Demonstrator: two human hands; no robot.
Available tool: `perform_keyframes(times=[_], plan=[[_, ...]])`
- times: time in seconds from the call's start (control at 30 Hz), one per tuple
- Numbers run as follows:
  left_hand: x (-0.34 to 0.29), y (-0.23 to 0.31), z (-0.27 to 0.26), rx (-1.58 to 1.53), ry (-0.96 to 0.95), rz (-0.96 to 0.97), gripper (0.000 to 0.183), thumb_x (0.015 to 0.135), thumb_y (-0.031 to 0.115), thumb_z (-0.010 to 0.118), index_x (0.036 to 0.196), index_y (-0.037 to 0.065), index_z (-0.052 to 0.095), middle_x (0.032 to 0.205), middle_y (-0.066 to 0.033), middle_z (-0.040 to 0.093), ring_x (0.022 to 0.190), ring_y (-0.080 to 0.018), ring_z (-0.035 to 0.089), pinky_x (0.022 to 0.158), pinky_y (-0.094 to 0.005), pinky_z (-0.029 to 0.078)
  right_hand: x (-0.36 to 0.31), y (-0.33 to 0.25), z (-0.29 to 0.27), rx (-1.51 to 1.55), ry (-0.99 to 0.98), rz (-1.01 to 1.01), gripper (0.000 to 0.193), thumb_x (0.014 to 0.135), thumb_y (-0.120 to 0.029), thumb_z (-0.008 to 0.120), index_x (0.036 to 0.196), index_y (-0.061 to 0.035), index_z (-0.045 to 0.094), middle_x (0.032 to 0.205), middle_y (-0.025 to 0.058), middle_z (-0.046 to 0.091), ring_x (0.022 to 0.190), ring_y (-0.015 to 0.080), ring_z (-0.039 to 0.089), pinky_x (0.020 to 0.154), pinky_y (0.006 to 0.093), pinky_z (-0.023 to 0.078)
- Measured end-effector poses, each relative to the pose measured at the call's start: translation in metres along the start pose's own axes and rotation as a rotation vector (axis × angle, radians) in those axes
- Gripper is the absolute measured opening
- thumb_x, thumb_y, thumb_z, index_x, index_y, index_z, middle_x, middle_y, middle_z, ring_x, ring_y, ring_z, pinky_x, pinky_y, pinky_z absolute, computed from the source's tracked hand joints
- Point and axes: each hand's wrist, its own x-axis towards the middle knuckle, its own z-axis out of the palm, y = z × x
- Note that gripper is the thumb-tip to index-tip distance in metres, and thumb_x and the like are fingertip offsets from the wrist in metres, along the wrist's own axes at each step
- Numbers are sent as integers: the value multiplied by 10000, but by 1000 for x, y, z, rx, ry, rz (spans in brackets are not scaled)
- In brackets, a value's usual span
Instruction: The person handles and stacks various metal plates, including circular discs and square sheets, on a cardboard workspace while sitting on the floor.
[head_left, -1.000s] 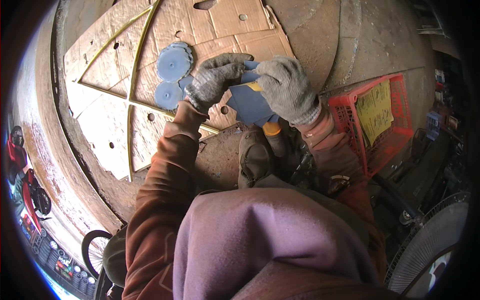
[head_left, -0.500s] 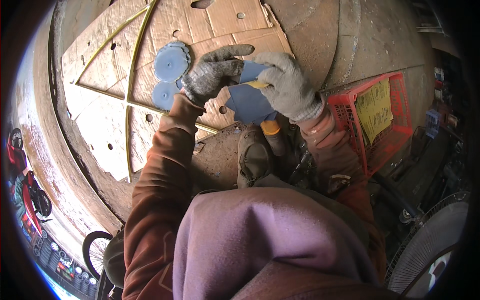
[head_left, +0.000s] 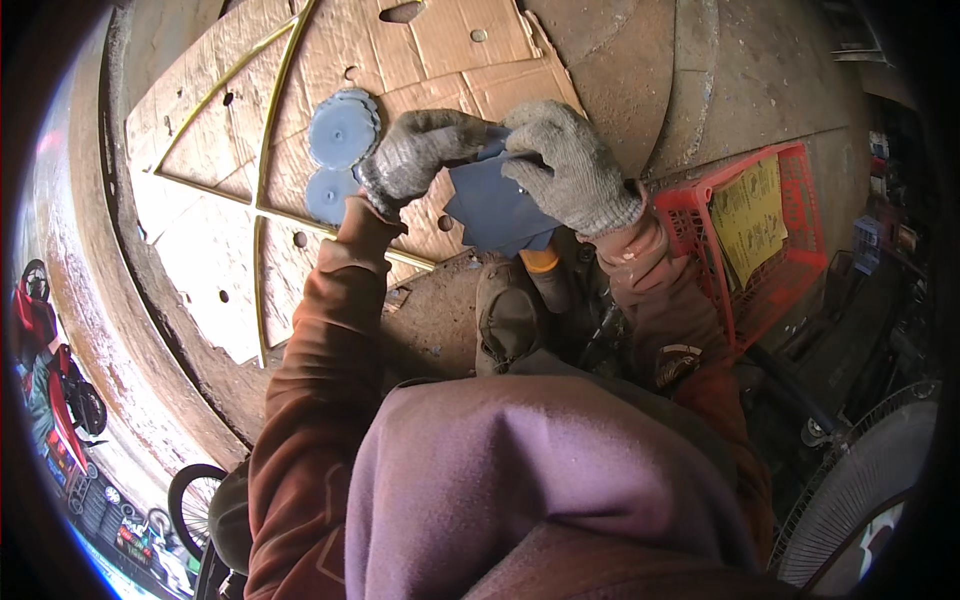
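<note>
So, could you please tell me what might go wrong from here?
The small blue piece between the left grip and right grip could slip, since knit gloves may dull feel. The blue sheets below overlap unevenly and might slide apart. The blue discs, close beside the left grip, could get nudged.

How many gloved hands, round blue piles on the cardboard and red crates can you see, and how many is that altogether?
Left gloved hand and right gloved hand: 2
Upper round blue pile and lower round blue pile: 2
Red crate: 1
Total: 5
</note>
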Motion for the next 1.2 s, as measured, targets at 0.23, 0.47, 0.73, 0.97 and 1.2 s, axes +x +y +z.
perform_keyframes(times=[0.23, 0.47, 0.73, 0.97, 1.2], plan=[[-7, 3, 8, 323, 123, -6, 271, 960, 170, 708, 1144, -19, 770, 1022, -64, 779, 896, -124, 695, 839, -281, 557, 0, -2, 0, -76, -41, 81, 263, 772, -217, 826, 960, -77, 706, 1074, 108, 657, 998, 341, 651, 867, 448, 539], [-17, -4, 2, 268, 150, -2, 258, 963, 167, 702, 1134, -10, 778, 1038, -72, 781, 917, -136, 698, 856, -289, 553, 2, -12, -2, -168, -48, 113, 266, 785, -235, 811, 960, -66, 703, 1019, 121, 648, 977, 353, 644, 853, 459, 537], [-19, -7, 4, 198, 166, 47, 236, 956, 110, 672, 1118, -42, 754, 1041, -108, 771, 932, -176, 710, 875, -326, 570, -1, -21, -4, -223, -74, 222, 296, 811, -249, 794, 1043, -87, 706, 1035, 132, 659, 995, 358, 646, 882, 483, 514], [-27, -41, -16, 7, 96, 183, 265, 979, -44, 570, 1219, -65, 679, 1181, -165, 720, 1097, -261, 683, 1003, -389, 555, 2, -21, -12, -308, -220, 165, 264, 868, -232, 740, 1101, -108, 727, 1045, 115, 686, 1009, 334, 666, 904, 481, 512], [-41, -51, -4, 212, 217, 258, 274, 963, -80, 552, 1199, -63, 691, 1141, -146, 734, 1022, -225, 711, 964, -364, 572, -5, -11, -15, -215, -125, 232, 263, 868, -241, 744, 1084, -94, 718, 993, 121, 693, 955, 348, 681, 834, 465, 542]])
